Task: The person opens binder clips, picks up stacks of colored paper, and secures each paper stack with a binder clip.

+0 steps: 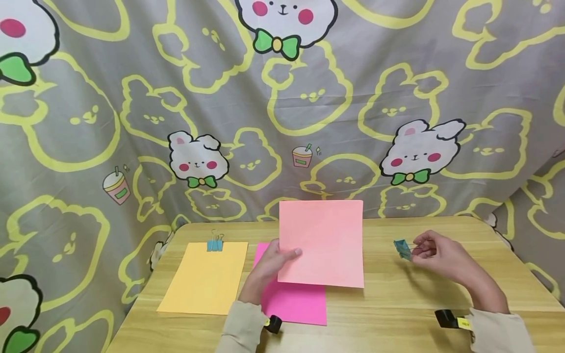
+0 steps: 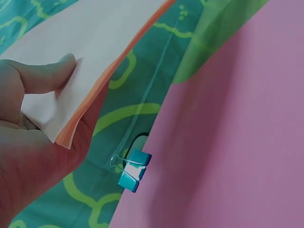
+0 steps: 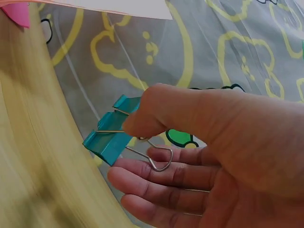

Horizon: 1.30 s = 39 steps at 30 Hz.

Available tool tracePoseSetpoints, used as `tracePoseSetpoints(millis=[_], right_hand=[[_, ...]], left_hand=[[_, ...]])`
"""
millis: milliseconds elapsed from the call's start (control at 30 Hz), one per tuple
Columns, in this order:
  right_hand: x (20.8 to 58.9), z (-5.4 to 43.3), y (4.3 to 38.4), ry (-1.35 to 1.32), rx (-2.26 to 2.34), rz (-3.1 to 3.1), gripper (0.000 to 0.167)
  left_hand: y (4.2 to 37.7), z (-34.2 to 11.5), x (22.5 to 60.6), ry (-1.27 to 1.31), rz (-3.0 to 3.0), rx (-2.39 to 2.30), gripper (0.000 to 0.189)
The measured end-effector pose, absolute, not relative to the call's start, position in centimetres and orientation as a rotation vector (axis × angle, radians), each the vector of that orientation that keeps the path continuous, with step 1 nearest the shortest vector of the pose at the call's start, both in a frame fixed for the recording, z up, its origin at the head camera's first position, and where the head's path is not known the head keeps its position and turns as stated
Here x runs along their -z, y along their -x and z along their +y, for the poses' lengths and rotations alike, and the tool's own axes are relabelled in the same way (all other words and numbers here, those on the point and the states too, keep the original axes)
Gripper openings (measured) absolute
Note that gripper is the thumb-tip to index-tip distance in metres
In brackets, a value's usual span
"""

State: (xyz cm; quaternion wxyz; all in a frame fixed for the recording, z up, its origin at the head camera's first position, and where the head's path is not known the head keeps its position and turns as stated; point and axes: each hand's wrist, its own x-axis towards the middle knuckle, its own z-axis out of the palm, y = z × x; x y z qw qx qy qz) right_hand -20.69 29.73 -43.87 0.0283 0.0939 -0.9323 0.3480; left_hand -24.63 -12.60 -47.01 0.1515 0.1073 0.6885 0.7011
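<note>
My left hand (image 1: 279,259) holds a stack of light pink paper (image 1: 326,240) upright over the table, thumb on the front face and the other fingers behind. Several layered edges of the stack (image 2: 90,97) show in the left wrist view. To the right, my right hand (image 1: 441,252) pinches a teal binder clip (image 1: 402,249) by its wire handles, apart from the paper. The right wrist view shows the thumb on the clip (image 3: 107,142) and the fingers beneath its handles. Magenta paper (image 1: 297,304) lies on the table, partly hidden by the held stack.
Yellow paper (image 1: 205,282) lies at the left with a teal binder clip (image 1: 215,245) on its top edge. In the left wrist view a teal clip (image 2: 135,171) sits on the edge of a broad pink sheet (image 2: 213,142). A patterned curtain (image 1: 309,108) hangs behind the wooden table (image 1: 379,323).
</note>
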Motion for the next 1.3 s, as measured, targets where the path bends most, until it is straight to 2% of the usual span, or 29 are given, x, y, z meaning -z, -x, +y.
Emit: tracePoseSetpoints(millis=[267,500,933,1300], right_hand=[[43.5,29.1,20.9,-0.311,-0.956,-2.944,0.038],[43.2,28.8,20.7,-0.372,-0.999,-2.945,0.029],[43.1,28.8,20.7,-0.421,-1.337,-2.876,0.045],[42.8,28.6,20.7,-0.491,-1.377,-2.808,0.037]], left_hand=[[24.8,-12.8,47.2,-0.322,1.97,-2.007,0.028],[24.6,-12.7,47.2,-0.301,1.956,-1.986,0.028],[24.4,-12.5,47.5,-0.306,1.948,-1.969,0.029],[24.2,-12.3,47.5,-0.315,1.913,-1.974,0.029]])
